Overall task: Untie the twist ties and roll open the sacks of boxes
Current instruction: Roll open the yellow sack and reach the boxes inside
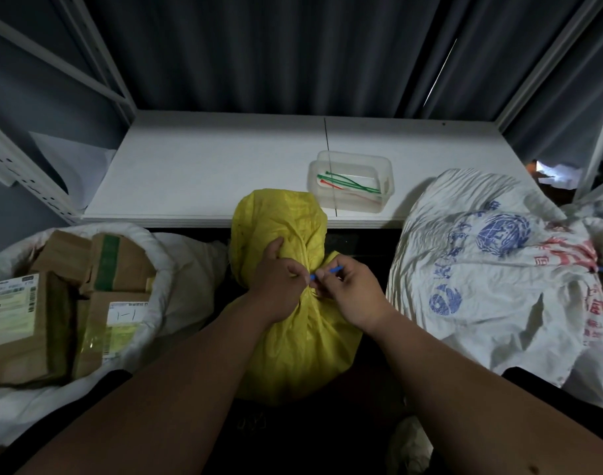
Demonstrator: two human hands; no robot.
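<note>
Where the two bare forearms meet at the centre of the frame, a crinkled yellow sack (pixel 293 337) of thin woven plastic is seen, its neck gathered into tight pleats. The neck is bound by a thin blue twist tie (pixel 327 271), which is pinched at the knot by the curled fingers of the left hand (pixel 276 289), while its free end is pinched between the thumb and fingertips of the right hand (pixel 353 294). At lower left, a white sack (pixel 163 269) is rolled open into a thick soft rim, and brown cardboard boxes (pixel 70 296) are packed inside it; printed shipping labels too small to read are carried on them, and "1-1" is handwritten on one. At right, a rumpled white printed sack (pixel 481 275) is marked with a blue globe emblem and red characters, not legible. Farther up, on a flat white shelf (pixel 207 166), a clear rectangular plastic tub (pixel 351 181) is set, holding green and red ties (pixel 348 185). Dark pleated curtains (pixel 276 53) are hung behind.
</note>
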